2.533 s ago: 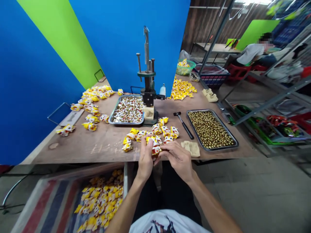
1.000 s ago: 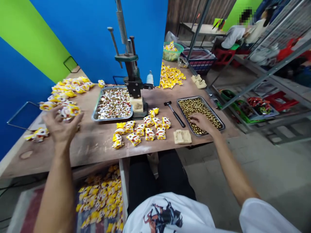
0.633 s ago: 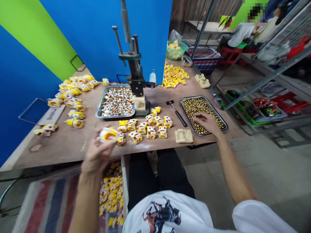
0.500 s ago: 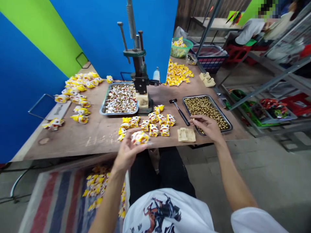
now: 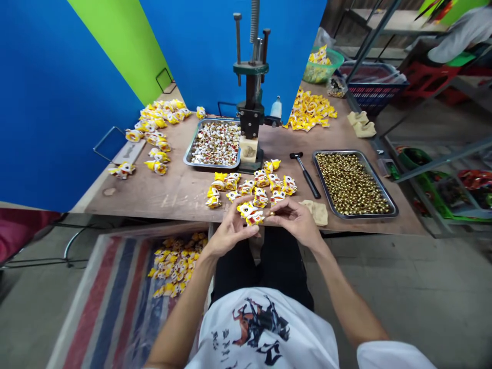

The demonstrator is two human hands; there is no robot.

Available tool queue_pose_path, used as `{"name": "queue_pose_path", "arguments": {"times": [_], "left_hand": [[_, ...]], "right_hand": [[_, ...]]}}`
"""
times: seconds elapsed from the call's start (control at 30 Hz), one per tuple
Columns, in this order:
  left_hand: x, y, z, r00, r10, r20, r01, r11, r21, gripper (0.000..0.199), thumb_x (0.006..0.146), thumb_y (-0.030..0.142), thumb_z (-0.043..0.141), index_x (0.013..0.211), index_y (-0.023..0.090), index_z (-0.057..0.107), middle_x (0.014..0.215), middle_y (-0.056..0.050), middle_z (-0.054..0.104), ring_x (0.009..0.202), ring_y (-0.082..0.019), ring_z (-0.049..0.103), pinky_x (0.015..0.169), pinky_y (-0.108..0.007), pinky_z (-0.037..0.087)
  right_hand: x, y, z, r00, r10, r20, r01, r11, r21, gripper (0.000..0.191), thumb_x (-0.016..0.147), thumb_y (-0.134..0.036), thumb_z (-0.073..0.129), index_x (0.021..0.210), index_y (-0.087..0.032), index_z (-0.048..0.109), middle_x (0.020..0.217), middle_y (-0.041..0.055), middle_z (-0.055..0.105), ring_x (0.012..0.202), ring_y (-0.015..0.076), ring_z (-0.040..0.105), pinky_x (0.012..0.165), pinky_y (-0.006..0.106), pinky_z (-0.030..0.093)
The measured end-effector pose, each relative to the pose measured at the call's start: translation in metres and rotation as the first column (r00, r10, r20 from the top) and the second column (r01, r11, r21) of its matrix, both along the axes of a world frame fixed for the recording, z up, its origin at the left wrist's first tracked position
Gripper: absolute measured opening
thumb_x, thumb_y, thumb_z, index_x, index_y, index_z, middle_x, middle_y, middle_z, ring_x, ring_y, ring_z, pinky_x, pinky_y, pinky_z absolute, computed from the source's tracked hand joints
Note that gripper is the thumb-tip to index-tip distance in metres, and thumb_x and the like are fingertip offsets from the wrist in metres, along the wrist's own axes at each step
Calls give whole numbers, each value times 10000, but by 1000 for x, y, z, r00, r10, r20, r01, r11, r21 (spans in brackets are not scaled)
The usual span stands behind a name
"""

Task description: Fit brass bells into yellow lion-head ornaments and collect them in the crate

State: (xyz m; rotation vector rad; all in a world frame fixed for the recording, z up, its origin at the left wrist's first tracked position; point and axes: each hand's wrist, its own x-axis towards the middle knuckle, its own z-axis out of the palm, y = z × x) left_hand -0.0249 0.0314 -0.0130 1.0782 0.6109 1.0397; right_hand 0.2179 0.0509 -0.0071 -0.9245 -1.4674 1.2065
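Note:
A yellow and white figure (image 5: pixel 250 213) is held in my left hand (image 5: pixel 230 230), between thumb and fingers, above the table's front edge. Close on its right, my right hand (image 5: pixel 294 220) pinches a tiny gold piece (image 5: pixel 272 213) between thumb and fingertips. Several similar figures (image 5: pixel 261 197) stand on the table just beyond my hands. A beige block (image 5: pixel 317 212) lies behind my right hand, partly covered by it. To the right a metal tray (image 5: pixel 392 209) holds many gold balls (image 5: pixel 348 184).
A hammer (image 5: pixel 307 177) lies left of the gold balls. A press (image 5: pixel 250 107) stands mid-table beside a tray (image 5: pixel 188 159) of small white and red pieces. Yellow pieces (image 5: pixel 313 110) are heaped behind. A striped sheet (image 5: pixel 103 302) with figures lies below left.
My right hand has moved left from the tray of gold balls to beside the held figure. The figure has turned in my left hand. The view has shifted, showing the table further right.

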Motion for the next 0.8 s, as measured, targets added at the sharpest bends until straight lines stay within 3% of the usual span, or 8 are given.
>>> {"name": "queue_pose_path", "arguments": {"times": [0.1, 0.2, 0.33, 0.43, 0.6, 0.8], "left_hand": [[3, -3, -5, 999, 39, 34, -36, 996, -84, 723, 959, 483, 878, 1541, 318, 482, 1312, -95, 669, 1054, -241, 745, 752, -298, 634], [13, -2, -10, 984, 178, 2, -175, 968, -179, 600, 1028, 601, 755, 1455, 300, 459, 1117, -39, 680, 862, -179, 708, 639, -243, 552], [25, -1, -16, 947, 299, -116, -314, 939, -142, 553, 1040, 691, 682, 1344, 267, 498, 928, 11, 617, 723, -149, 603, 580, -227, 497], [29, -2, -16, 926, 333, -178, -349, 935, -66, 529, 1069, 707, 630, 1330, 261, 516, 910, 18, 584, 709, -140, 569, 607, -237, 502], [34, -5, -8, 901, 354, -252, -370, 929, -18, 563, 1066, 757, 603, 1312, 257, 524, 899, 18, 551, 687, -141, 540, 602, -253, 485], [35, -7, -11, 865, 400, -303, -405, 913, 49, 547, 1080, 738, 597, 1336, 255, 559, 1008, -26, 609, 783, -172, 583, 694, -288, 510]], "right_hand": [[-2, -4, 4, 992, -37, 123, 27, 997, 78, 245, 931, -429, 929, 1075, -248, 850, 1055, 48, 856, 978, 236, 818, 931, 365, 682], [-6, -6, 4, 978, -45, 206, 17, 991, 136, 169, 974, -400, 890, 1052, -254, 858, 987, 36, 839, 900, 222, 791, 842, 341, 654], [-13, -7, -2, 985, 15, 174, -37, 992, 120, 214, 920, -425, 948, 942, -246, 833, 943, 30, 791, 855, 198, 734, 754, 307, 606], [-20, -10, -9, 992, 47, 113, -54, 996, 65, 254, 918, -473, 946, 954, -251, 828, 972, 29, 772, 900, 194, 743, 783, 305, 628], [-26, -14, -17, 999, -2, 50, 2, 1000, -14, 323, 866, -500, 981, 935, -241, 800, 961, 24, 793, 919, 200, 777, 880, 329, 682], [-23, -19, -10, 982, -39, 186, 26, 997, 71, 229, 947, -436, 918, 979, -245, 795, 959, 28, 821, 884, 219, 795, 860, 346, 687]]}}
